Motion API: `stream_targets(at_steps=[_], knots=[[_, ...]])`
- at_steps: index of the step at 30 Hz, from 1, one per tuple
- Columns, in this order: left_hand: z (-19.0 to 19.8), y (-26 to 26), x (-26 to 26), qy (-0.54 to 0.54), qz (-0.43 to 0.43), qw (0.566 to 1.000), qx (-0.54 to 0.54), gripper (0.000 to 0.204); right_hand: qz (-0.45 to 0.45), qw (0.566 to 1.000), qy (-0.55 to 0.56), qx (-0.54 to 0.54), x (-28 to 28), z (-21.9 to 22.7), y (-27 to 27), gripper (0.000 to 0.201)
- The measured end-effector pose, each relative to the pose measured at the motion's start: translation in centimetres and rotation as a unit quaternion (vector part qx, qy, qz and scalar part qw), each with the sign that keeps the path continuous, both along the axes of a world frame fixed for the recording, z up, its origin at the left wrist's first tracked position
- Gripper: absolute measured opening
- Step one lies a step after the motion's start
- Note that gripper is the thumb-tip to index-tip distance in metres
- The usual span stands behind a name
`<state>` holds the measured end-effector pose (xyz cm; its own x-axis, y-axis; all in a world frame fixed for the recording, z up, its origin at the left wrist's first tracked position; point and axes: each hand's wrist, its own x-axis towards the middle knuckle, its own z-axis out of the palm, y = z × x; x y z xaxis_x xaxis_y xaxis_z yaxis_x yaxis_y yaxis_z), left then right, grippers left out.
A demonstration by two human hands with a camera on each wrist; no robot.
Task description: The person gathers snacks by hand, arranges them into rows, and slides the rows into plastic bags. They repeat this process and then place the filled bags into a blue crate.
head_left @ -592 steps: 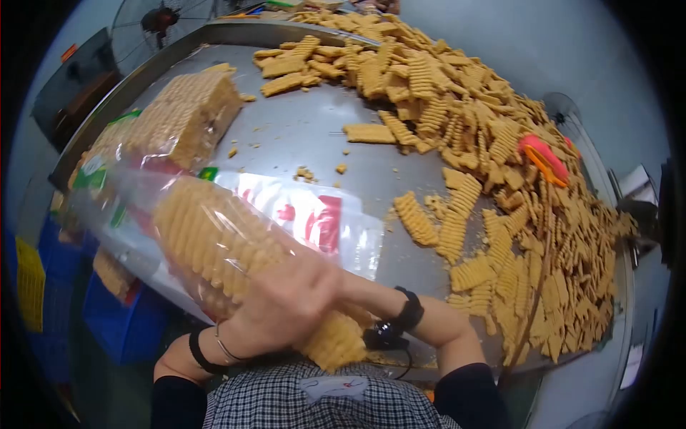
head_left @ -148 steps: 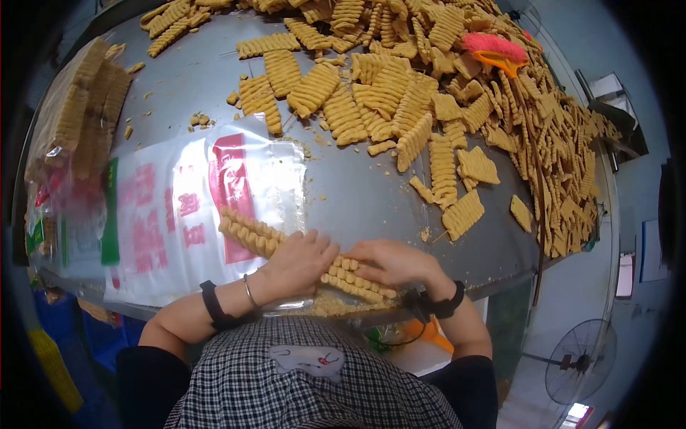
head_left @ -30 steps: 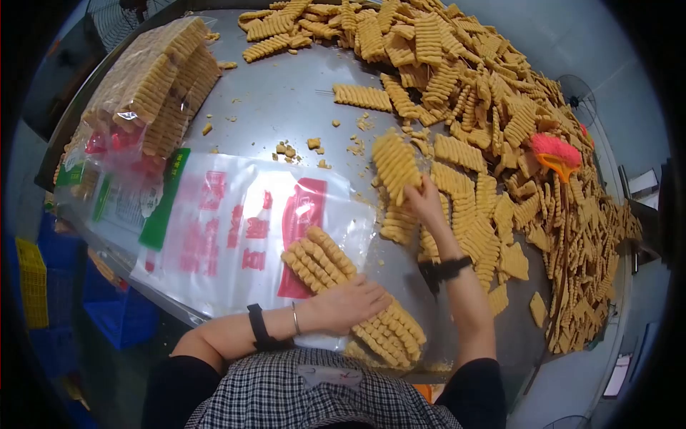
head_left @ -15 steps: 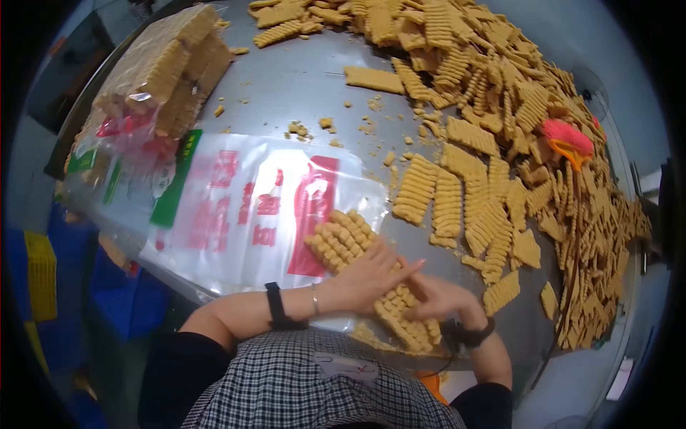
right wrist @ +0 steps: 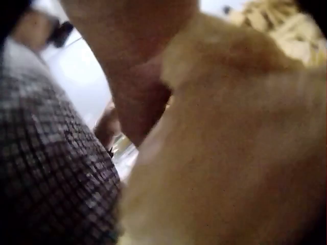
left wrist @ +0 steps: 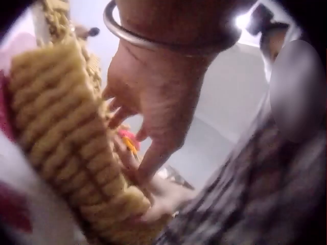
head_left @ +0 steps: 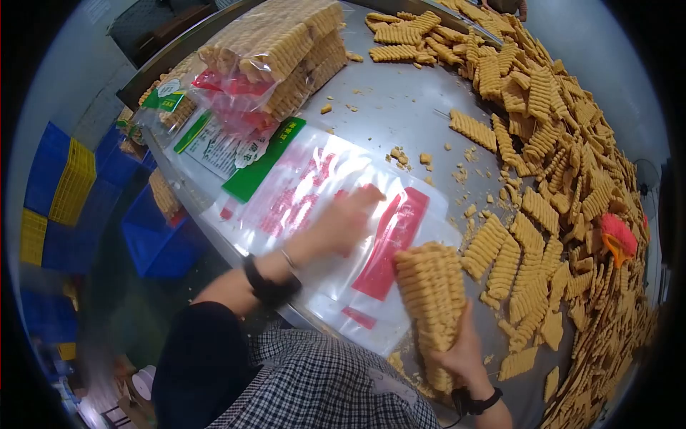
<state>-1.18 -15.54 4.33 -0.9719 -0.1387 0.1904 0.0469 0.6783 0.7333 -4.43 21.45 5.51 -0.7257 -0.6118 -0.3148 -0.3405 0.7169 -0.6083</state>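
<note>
the head camera looks forward and down across the table, the wrist cameras face the stacked biscuits close-up, all sharing the checked apron.

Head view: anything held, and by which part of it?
Ridged snack stack, gripped by the right hand near its end closest to the checked garment. The left hand, blurred over the printed bag, shows no hold.

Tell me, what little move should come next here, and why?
Probably the left hand should lift the edge of the printed plastic bag: the bag lies flat beneath that hand, which seems to hold nothing, while the right hand grips a stack of ridged snack pieces beside it.
</note>
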Motion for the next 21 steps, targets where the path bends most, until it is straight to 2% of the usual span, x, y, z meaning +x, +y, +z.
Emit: stream_targets(at_steps=[1,2,3,4,5,6,7,8,10,12,13,15,16,18,19,21], knots=[[-0.5,-4.7,0.3,-0.005,0.073,0.996,-0.047,0.051,0.002,1.0,0.001,0.0,-0.3,0.1,0.1,0.125],[-1.0,-9.4,0.7,-0.016,0.146,0.985,-0.088,0.058,-0.08,0.984,-0.085,-0.134,-0.5,0.1,0.1,0.123],[-3.6,-13.4,1.9,0.034,0.182,0.965,-0.184,0.066,-0.159,0.936,-0.169,-0.266,-0.7,0.1,0.1,0.122],[-5.6,-16.6,3.2,0.014,0.17,0.955,-0.243,0.067,-0.158,0.936,-0.168,-0.266,-1.1,-0.2,0.5,0.122],[-7.1,-18.8,4.4,-0.008,0.157,0.941,-0.3,0.068,-0.173,0.908,-0.195,-0.328,-1.5,-0.7,1.3,0.111],[-8.4,-19.9,5.3,-0.009,0.157,0.941,-0.3,0.068,-0.188,0.874,-0.222,-0.388,-1.9,-1.3,2.2,0.101],[-9.5,-20.4,6.2,-0.053,0.136,0.932,-0.333,0.062,-0.203,0.836,-0.248,-0.445,-2.3,-2.0,3.2,0.091],[-10.1,-20.6,6.5,-0.097,0.113,0.919,-0.364,0.056,-0.204,0.837,-0.247,-0.444,-2.9,-2.8,4.5,0.091],[-10.2,-21.3,5.8,-0.089,0.125,0.927,-0.342,0.05,-0.319,0.779,-0.244,-0.481,-3.5,-3.3,6.0,0.06],[-10.5,-22.1,4.9,-0.038,0.164,0.929,-0.33,0.037,-0.302,0.775,-0.249,-0.497,-4.1,-2.7,5.7,0.063],[-11.2,-23.0,4.4,-0.037,0.165,0.929,-0.328,0.037,-0.297,0.773,-0.249,-0.502,-4.3,-2.4,5.5,0.063],[-12.2,-25.1,3.7,-0.012,0.183,0.975,-0.13,0.034,-0.288,0.769,-0.251,-0.512,-4.6,-1.6,5.1,0.065],[-12.0,-25.4,3.2,-0.011,0.182,0.975,-0.128,0.034,-0.273,0.782,-0.256,-0.499,-4.7,-1.4,5.2,0.065],[-11.8,-25.8,2.7,-0.027,0.187,0.982,-0.01,0.036,-0.26,0.793,-0.261,-0.484,-4.8,-1.7,6.1,0.065],[-10.7,-24.8,2.5,-0.028,0.186,0.982,-0.01,0.036,-0.259,0.797,-0.264,-0.478,-4.6,-1.6,6.1,0.067],[-6.6,-20.5,1.3,-0.145,0.24,0.933,-0.227,0.048,-0.253,0.803,-0.272,-0.467,-4.1,-1.1,5.0,0.07]])
